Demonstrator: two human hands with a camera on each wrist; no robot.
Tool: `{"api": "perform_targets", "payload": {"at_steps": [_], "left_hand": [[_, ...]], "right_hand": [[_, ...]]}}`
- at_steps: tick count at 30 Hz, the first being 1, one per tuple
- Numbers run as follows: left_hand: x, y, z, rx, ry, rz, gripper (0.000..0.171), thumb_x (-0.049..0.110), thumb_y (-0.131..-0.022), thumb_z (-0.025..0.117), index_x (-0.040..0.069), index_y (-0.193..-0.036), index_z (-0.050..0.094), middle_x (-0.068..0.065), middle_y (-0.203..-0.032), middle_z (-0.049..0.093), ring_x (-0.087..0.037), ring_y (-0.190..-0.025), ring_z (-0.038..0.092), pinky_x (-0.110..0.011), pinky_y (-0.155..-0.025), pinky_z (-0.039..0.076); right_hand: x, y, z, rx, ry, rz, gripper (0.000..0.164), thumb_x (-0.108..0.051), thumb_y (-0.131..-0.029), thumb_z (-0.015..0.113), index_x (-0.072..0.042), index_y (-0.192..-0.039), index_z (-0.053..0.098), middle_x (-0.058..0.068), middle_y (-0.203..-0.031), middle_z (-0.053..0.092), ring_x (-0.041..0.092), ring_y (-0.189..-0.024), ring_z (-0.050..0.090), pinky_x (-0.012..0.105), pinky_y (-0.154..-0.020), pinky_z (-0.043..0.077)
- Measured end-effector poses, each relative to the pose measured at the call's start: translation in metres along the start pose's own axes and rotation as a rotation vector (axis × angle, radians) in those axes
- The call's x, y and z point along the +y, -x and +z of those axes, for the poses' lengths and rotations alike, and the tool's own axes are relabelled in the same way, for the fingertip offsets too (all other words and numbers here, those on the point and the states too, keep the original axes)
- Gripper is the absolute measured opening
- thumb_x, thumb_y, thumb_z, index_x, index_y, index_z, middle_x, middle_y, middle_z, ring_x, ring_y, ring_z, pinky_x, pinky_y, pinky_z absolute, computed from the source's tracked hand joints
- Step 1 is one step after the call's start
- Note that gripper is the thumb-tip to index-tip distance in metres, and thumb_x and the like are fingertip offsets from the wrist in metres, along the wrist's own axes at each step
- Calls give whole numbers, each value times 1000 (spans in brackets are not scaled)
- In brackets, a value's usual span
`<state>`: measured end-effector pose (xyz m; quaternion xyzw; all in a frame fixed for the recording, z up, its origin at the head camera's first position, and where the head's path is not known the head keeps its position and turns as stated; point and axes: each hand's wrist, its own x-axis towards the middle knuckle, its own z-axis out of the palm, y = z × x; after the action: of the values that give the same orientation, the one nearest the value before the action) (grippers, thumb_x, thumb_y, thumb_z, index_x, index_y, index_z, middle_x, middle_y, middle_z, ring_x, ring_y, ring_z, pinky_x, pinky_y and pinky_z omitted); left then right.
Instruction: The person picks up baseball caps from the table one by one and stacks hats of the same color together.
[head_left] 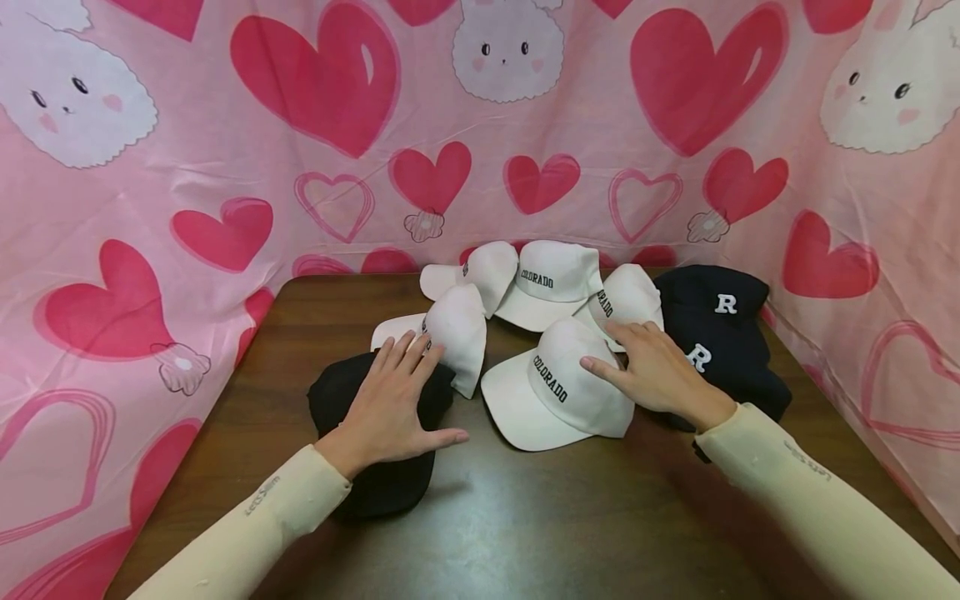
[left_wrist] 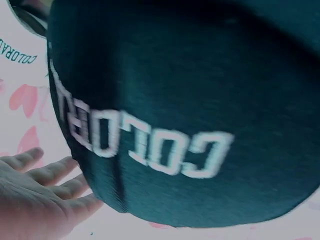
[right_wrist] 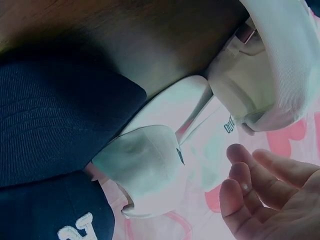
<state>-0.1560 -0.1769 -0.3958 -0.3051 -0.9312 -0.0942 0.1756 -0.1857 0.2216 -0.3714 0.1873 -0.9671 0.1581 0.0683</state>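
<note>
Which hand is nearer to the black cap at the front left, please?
Left. In the head view, the left hand overlaps the black cap; the right hand is away to its right, near the front white cap.

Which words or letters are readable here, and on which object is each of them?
"COLORADO": front white cap, back middle white cap.
"RADO", start unclear: back right white cap.
"COLOR", upside down, rest curving away: black cap.
"R": upper navy cap, lower navy cap.
"LetsSlim", apparently: left sleeve, right sleeve.
Too small or covered: lettering on back left white cap, near left white cap.
</note>
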Motion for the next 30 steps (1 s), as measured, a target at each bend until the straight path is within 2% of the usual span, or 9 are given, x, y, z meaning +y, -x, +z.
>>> {"api": "perform_targets", "payload": {"at_steps": [5,7,9,15,18,23,30], "left_hand": [[6,-3,0,-25,-21,10,117,92,-73,55,8,-154,44,-20,-159,39,-41,-149,31,-57,-124,14],[8,-4,1,-26,-35,17,117,92,-73,54,8,-154,44,-20,-159,39,-40,-149,31,-56,-125,14],[9,-5,1,-23,-46,25,116,93,-73,53,8,-153,46,-20,-159,40,-40,-149,31,-56,-125,14],[11,-8,2,-23,-70,47,116,93,-73,52,9,-152,48,-20,-158,40,-41,-148,32,-58,-124,15],[12,-8,2,-35,-83,51,116,93,-73,52,9,-152,48,-20,-158,41,-42,-147,34,-58,-123,16],[14,-9,0,-81,-96,42,116,94,-72,53,10,-153,48,-19,-157,42,-41,-147,35,-58,-123,18],[17,-10,-1,-120,-105,29,116,94,-72,53,11,-153,47,-17,-154,45,-41,-145,37,-58,-123,20]], "right_hand": [[-1,-2,2,19,-14,2,69,-64,-96,59,-7,-135,63,11,-110,69,33,-105,56,52,-88,47],[-1,-3,3,23,-19,9,60,-64,-95,59,-11,-121,68,6,-94,66,28,-95,56,46,-78,46],[-1,-3,4,22,-24,19,54,-65,-95,59,-13,-108,69,3,-86,63,25,-88,57,41,-71,46],[-1,-5,8,6,-21,65,55,-67,-93,60,-13,-83,62,1,-72,54,20,-69,52,34,-56,42],[-3,-6,9,7,-20,92,56,-67,-93,61,-13,-79,58,2,-70,53,20,-66,52,34,-55,40],[-5,-9,9,-17,-54,150,59,-69,-92,61,-10,-87,62,3,-73,59,21,-69,58,35,-54,42],[-4,-12,10,-54,-184,210,55,-57,-92,69,-2,-96,66,7,-76,65,23,-72,61,35,-59,48]]}}
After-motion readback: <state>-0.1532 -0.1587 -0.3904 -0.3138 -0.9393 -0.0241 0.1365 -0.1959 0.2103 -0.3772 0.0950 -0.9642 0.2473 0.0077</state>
